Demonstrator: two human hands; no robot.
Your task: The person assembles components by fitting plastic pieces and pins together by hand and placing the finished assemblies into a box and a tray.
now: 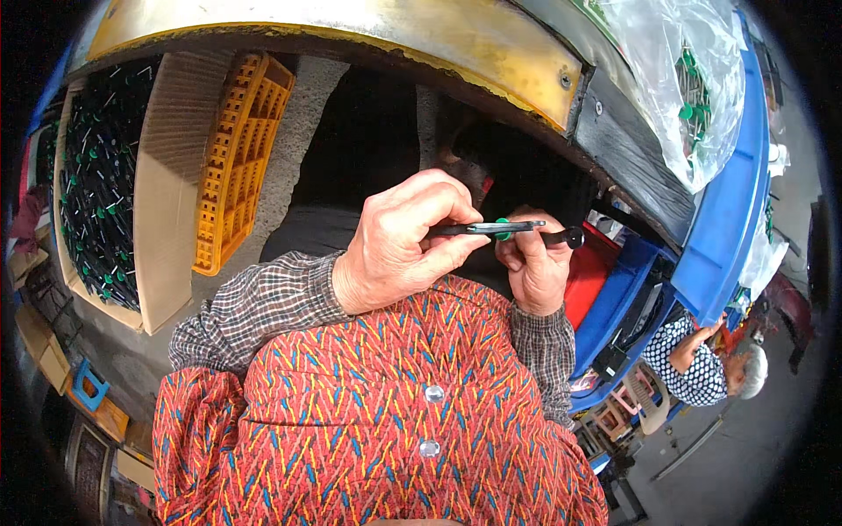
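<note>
In front of my chest, my left hand [408, 232] pinches a slim black rod-shaped piece [469, 230] between thumb and fingers. Its greyish narrow end points right, toward the other hand. Closed fingers of my right hand [537, 267] grip a black piece with a round, ring-like end [574, 237], which sticks out to the right. A small green disc [503, 230] shows between the two hands, just behind the rod-shaped piece. Which piece the disc belongs to, and whether the two black pieces touch, I cannot tell.
An open cardboard box [162, 175] at left holds many black pieces with green parts. Beside it stands an orange plastic crate [241, 167]. A worn metal-edged table [351, 26] lies ahead. Blue trays [724, 202] and a clear plastic bag [645, 53] are at right; another person [693, 368] sits beyond.
</note>
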